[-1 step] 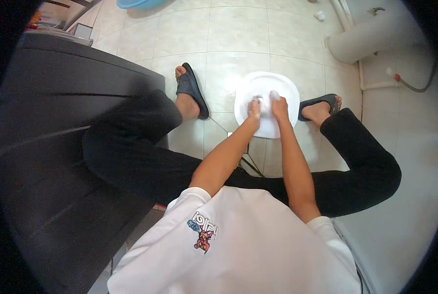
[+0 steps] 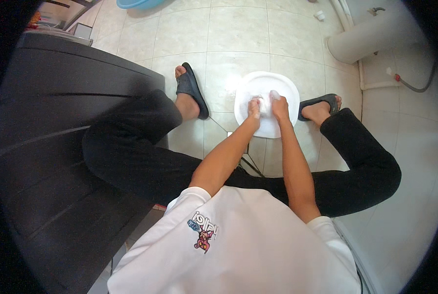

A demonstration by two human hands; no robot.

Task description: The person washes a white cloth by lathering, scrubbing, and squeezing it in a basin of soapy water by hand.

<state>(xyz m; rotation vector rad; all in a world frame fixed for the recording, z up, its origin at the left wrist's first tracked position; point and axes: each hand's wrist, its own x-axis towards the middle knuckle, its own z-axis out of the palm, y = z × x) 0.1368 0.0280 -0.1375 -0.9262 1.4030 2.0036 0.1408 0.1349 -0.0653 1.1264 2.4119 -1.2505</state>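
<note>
Between my feet stands a white plastic basin [image 2: 291, 89] with rounded corners, and both my hands are down inside it. My left hand [image 2: 254, 108] is closed, with white foam on its fingers. A hand's width away, my right hand [image 2: 279, 106] is closed too, and its fingertips are also white with suds. A white, soapy cloth-like bundle [image 2: 264, 106] stretches between the two hands, each gripping a side. Against the white basin its outline is hard to make out.
Dark slippers [image 2: 192, 90] are on my feet, either side of the basin. A dark panelled cabinet [image 2: 82, 73] stands at left. To the right are a thick white pipe [image 2: 349, 46] and a grey hose [image 2: 420, 88]. A blue basin [image 2: 139, 4] sits at the far edge.
</note>
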